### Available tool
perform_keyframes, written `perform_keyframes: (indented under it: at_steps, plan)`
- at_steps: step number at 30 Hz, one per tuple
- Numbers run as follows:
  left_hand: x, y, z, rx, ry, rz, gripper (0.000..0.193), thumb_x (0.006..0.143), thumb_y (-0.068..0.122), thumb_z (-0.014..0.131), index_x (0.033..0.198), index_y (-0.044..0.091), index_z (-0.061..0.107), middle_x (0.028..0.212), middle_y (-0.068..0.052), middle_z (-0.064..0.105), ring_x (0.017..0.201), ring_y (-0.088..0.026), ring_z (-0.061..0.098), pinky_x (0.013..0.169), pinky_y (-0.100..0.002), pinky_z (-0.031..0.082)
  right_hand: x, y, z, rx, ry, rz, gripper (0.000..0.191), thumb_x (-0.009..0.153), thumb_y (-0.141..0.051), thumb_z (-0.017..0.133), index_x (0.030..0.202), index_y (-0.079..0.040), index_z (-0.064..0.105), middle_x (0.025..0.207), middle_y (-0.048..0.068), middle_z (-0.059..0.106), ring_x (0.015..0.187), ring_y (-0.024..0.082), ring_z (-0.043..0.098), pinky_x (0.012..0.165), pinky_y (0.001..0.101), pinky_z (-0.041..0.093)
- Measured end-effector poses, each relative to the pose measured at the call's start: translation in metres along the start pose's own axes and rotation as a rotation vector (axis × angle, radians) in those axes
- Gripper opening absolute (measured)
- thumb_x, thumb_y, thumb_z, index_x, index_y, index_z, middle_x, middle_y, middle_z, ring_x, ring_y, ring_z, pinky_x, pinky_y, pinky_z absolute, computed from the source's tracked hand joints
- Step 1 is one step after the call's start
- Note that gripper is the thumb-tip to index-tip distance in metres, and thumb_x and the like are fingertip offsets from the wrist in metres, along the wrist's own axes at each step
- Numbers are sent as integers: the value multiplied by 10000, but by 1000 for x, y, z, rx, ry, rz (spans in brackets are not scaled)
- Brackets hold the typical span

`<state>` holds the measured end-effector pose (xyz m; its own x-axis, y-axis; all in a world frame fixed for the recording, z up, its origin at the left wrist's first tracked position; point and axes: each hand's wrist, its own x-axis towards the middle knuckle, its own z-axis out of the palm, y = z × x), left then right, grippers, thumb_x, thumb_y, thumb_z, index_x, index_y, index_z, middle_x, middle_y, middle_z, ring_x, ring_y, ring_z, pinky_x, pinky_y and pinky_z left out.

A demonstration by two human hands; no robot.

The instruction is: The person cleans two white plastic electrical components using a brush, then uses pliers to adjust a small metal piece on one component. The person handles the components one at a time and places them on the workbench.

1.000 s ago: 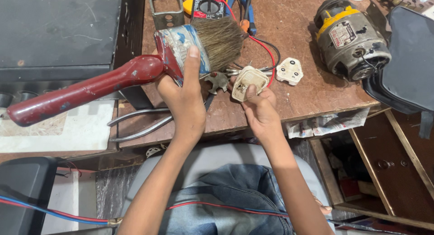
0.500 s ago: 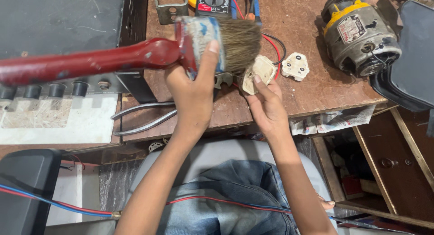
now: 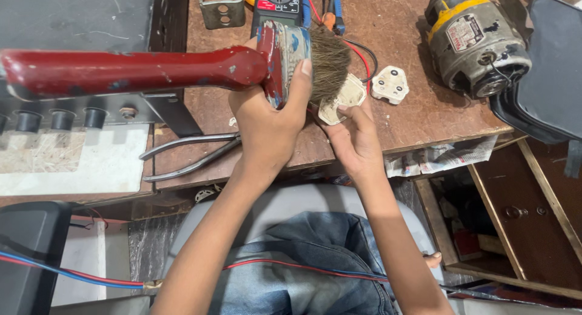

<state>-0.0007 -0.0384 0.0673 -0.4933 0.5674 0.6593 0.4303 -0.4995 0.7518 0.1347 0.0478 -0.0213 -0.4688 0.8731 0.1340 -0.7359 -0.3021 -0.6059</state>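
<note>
A paintbrush (image 3: 242,66) with a long red handle and a worn metal band lies sideways over the near edge of a brown wooden table (image 3: 418,109), its handle running off to the left. The person's left hand (image 3: 267,124) is closed around the brush at the metal band, fingers wrapped over the top. The bristles press down on a cream-coloured plug cover (image 3: 339,100), which the right hand (image 3: 354,139) pinches from below, fingertips on its lower edge. Nearest the viewer, the person's lap in blue jeans (image 3: 303,266) shows, with a red wire across it. To the left of the hands, a pair of metal pliers (image 3: 188,154) lies on the table edge. Just beyond the brush, a second white plug piece (image 3: 390,83) lies face up on the table. Farther back sit a meter with a dial (image 3: 279,3) and, to the right, a grey and yellow electric motor (image 3: 476,39).
</note>
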Motion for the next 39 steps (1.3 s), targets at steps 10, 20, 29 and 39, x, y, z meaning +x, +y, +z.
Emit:
perform_keyframes:
  at_steps: [10, 20, 29, 39]
  plan:
    - [26, 7, -2, -81, 62, 16, 193, 1015, 142, 733, 1113, -5, 656, 942, -71, 733, 824, -135, 717, 783, -291, 585, 8, 0, -13, 279, -14, 77, 513, 947, 10, 455, 1455, -61, 438, 1443, 170, 558, 1374, 347, 532, 1218, 614, 391]
    - [9, 10, 7, 132, -149, -55, 216, 915, 198, 728, 989, 2, 676, 707, -91, 649, 621, -207, 672, 643, -359, 531, 9, 3, -26, 226, -11, 83, 466, 1018, 8, 459, 1484, -8, 447, 1494, 164, 561, 1381, 286, 553, 1226, 488, 412]
    - [21, 8, -9, 274, -297, -21, 361, 875, 235, 750, 1112, -15, 643, 748, -114, 671, 661, -256, 688, 667, -379, 545, 8, 5, -14, 73, 5, 25, 574, 900, 37, 474, 1463, -72, 439, 1490, 134, 517, 1384, 285, 514, 1177, 490, 430]
    - [22, 0, 14, 96, -84, -204, 280, 929, 228, 730, 1102, 16, 666, 828, -105, 742, 728, -181, 738, 712, -341, 588, 14, 10, -25, 213, 71, 62, 413, 1009, -79, 471, 1416, -9, 491, 1413, 164, 602, 1333, 306, 564, 1192, 526, 414]
